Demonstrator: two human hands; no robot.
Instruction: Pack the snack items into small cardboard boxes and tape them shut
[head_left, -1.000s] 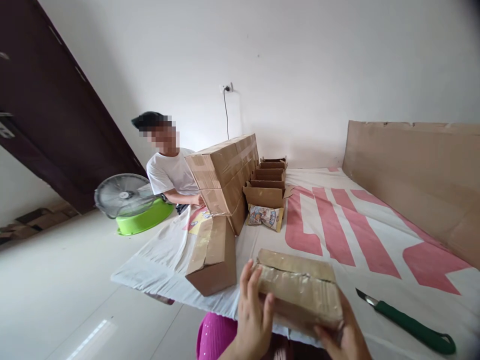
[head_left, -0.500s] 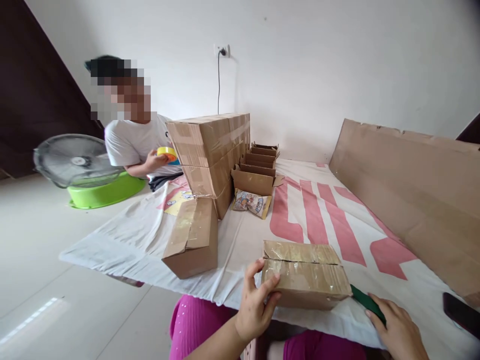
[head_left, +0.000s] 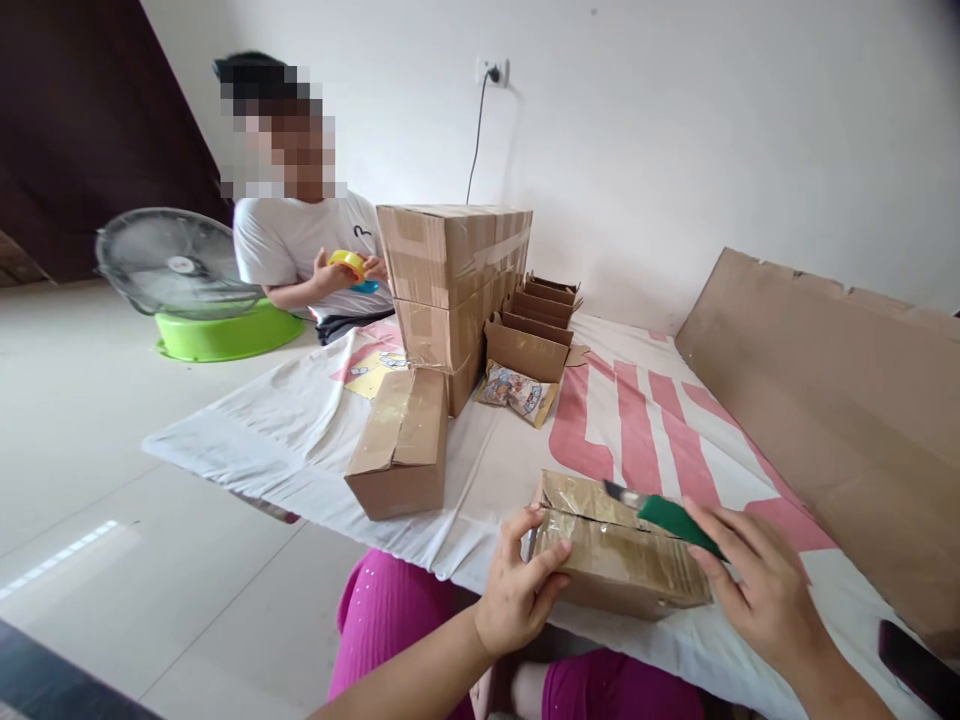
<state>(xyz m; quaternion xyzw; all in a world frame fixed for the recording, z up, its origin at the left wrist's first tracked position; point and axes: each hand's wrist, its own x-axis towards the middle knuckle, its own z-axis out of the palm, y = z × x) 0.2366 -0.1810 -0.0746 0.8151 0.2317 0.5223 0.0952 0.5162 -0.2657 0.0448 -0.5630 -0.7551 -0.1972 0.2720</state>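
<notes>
A taped cardboard box [head_left: 626, 560] lies in front of me at the near edge of the cloth-covered table. My left hand [head_left: 521, 580] grips its left end, thumb and fingers pressed on the top and side. In my right hand [head_left: 757, 580] is a green-handled utility knife [head_left: 667, 515]. Its dark blade points left, over the seam along the box's top; whether it touches the tape I cannot tell. Farther left stands another closed box [head_left: 401, 445], set at an angle.
Behind are a stack of taped boxes [head_left: 435, 260], several open boxes [head_left: 529, 340] and a snack bag [head_left: 517, 390]. A large cardboard sheet [head_left: 817, 400] leans at right, with a phone [head_left: 919, 665] nearby. A person [head_left: 307, 240] holds yellow tape [head_left: 346, 264] beside a fan [head_left: 172, 265].
My right hand has lifted the utility knife from beside the box's right end to over its top. My left hand keeps its hold. The view has shifted slightly.
</notes>
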